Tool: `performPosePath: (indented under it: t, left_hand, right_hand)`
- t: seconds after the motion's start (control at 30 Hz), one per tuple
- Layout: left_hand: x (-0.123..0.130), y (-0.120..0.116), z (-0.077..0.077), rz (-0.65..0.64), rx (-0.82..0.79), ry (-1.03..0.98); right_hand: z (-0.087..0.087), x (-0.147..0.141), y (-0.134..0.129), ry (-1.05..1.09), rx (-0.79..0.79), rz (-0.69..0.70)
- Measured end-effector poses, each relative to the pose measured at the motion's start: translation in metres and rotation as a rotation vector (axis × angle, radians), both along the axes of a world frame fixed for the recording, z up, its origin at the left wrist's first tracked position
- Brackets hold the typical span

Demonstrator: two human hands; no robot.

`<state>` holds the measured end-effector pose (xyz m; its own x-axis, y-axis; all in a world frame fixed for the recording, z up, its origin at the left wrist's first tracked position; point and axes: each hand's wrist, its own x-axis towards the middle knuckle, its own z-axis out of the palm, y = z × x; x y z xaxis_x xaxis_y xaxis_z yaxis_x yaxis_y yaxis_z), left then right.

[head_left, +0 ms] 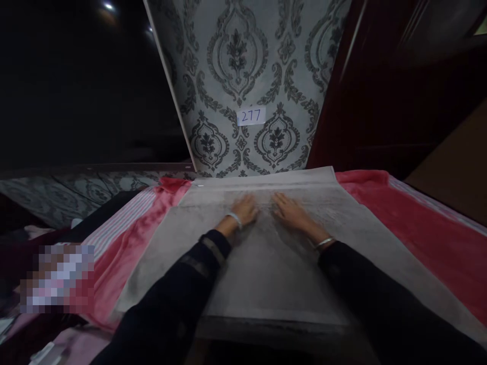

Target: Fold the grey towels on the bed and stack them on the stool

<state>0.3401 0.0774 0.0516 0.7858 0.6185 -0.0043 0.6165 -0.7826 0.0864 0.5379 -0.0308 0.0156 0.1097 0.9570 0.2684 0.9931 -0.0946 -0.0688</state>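
Note:
A large pale grey sheet [274, 284], paper or thin cloth, lies spread before me over a red blanket [411, 228]. Near its far end my left hand [245, 209] rests on the surface, palm down, fingers stretched forward and smeared by motion. To its right my right hand [291, 210] also lies flat on the sheet, its fingers reaching forward and left. A gap separates the two hands, and neither grips anything. Faint creases run across the sheet around them. The sheet's material is too blurred to make out.
Behind the sheet stands a patterned wall [238, 66] with a paper label [251, 116] reading 277. A dark television screen [87, 86] fills the upper left, and dark red furniture [380, 91] the right. Folded striped cloth [122, 218] and a blurred-out patch [57, 279] lie left.

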Motion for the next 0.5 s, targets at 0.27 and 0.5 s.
performPosePath:
  t: [0.27, 0.5]
  left_hand:
    - [0.032, -0.024, -0.055, -0.071, -0.017, -0.01]
    - [-0.08, 0.042, -0.038, 0.292, 0.054, -0.003]
  right_hand:
    - [-0.049, -0.032, 0.013, 0.03, -0.033, -0.023]
    - [-0.053, 0.021, 0.005, 0.083, -0.11, -0.184]
